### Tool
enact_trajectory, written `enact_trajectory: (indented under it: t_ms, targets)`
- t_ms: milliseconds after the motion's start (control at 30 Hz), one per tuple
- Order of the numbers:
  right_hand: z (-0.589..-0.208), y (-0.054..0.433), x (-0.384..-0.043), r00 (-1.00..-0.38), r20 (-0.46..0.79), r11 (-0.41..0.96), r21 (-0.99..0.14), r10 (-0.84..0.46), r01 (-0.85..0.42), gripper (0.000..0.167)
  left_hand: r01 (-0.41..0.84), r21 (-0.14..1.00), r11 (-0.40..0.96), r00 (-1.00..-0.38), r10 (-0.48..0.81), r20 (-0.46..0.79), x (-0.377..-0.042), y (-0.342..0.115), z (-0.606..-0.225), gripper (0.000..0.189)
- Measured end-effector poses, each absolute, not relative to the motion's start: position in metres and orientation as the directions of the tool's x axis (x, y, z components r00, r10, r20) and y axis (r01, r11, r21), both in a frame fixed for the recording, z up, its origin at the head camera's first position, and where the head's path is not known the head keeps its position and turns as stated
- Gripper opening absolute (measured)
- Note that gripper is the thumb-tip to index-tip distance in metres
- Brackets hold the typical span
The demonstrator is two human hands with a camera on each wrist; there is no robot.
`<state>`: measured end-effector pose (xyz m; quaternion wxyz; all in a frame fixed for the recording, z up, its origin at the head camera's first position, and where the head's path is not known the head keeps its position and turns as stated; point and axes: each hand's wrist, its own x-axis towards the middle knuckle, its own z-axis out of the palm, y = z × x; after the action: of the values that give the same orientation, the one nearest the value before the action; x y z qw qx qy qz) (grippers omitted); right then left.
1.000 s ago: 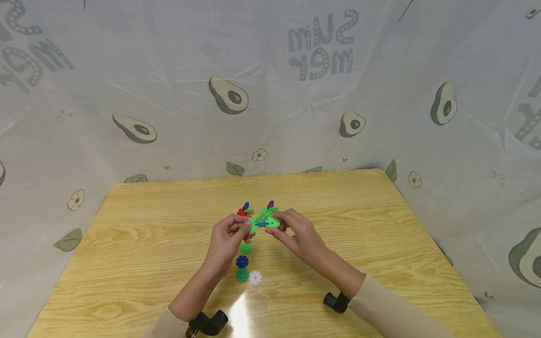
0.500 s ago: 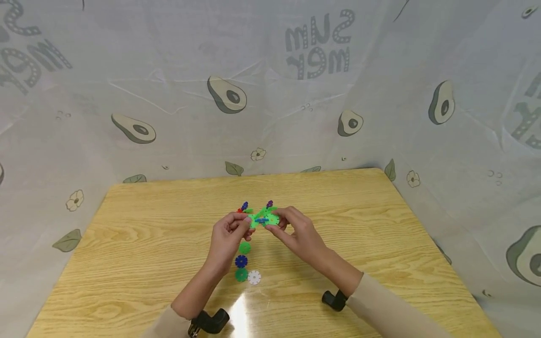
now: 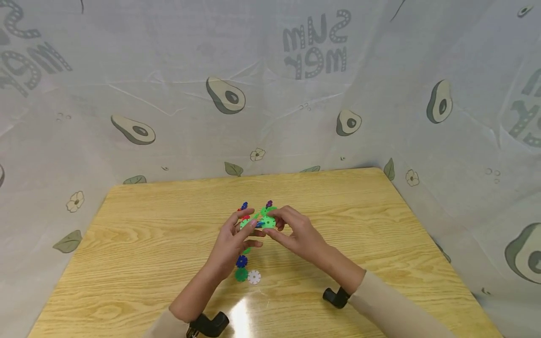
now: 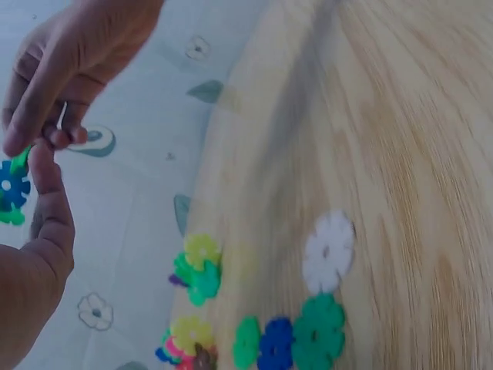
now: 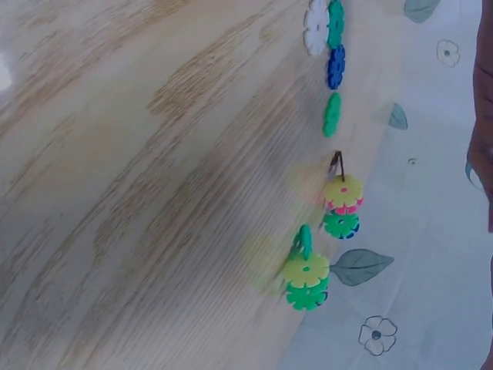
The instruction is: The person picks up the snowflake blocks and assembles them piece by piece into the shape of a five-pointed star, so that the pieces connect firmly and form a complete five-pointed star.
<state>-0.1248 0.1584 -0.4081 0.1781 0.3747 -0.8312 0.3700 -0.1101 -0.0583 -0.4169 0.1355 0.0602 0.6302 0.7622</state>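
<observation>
Both hands hold a small piece of interlocking snowflake discs above the table. It has a light green disc (image 3: 268, 222) on the right and a blue disc (image 4: 8, 186) in its middle. My right hand (image 3: 299, 231) pinches the right green disc between thumb and forefinger. On the other side, my left hand (image 3: 228, 244) holds the left green disc (image 3: 245, 224), its thumb reaching to the blue disc and its other fingers spread. In the right wrist view only a strip of a hand (image 5: 484, 116) shows at the edge, and the held discs are out of that view.
On the wooden table (image 3: 148, 244) lie a white disc (image 3: 254, 277), a dark green disc (image 3: 241, 274) and a dark blue disc (image 3: 242, 261). Behind the hands stand joined disc clusters, one with a yellow disc (image 5: 306, 270), another with a yellow disc (image 5: 343, 190) over pink. A printed cloth (image 3: 270, 122) hangs behind.
My left hand has turned and shifted slightly, its fingers spreading and its thumb sliding over toward the blue disc. The joined discs have tilted with it. My right hand keeps its pinch.
</observation>
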Motion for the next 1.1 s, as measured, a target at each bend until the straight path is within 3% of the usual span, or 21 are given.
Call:
enact_trajectory:
  t_ms: [367,533,667,833,1100]
  targets:
    - [-0.406,0.149,-0.125,-0.664,0.546,0.437,-0.500,-0.511,-0.748,0.042,-0.150,0.963,-0.226,-0.952,0.297,-0.079,-0.109,-0.058,-0.411,0.045]
    - [-0.412,0.148,-0.127,-0.805,0.427,0.517,-0.618,-0.412,-0.592,0.040,-0.146,0.957,-0.252,-0.970,0.227,-0.088,-0.113,-0.064,-0.413,0.043]
    - [-0.426,0.149,-0.131,-0.934,0.183,0.596,-0.728,-0.308,-0.339,0.032,-0.143,0.946,-0.292,-0.980,0.177,-0.093,-0.117,-0.072,-0.415,0.040]
    - [-0.452,0.146,-0.135,-0.954,-0.005,0.675,-0.708,-0.300,-0.209,0.042,-0.148,0.930,-0.336,-0.983,0.157,-0.100,-0.118,-0.079,-0.416,0.038]
    - [-0.470,0.142,-0.149,-0.974,0.024,0.723,-0.667,-0.224,-0.183,0.056,-0.171,0.914,-0.368,-0.980,0.156,-0.121,-0.119,-0.082,-0.417,0.038]
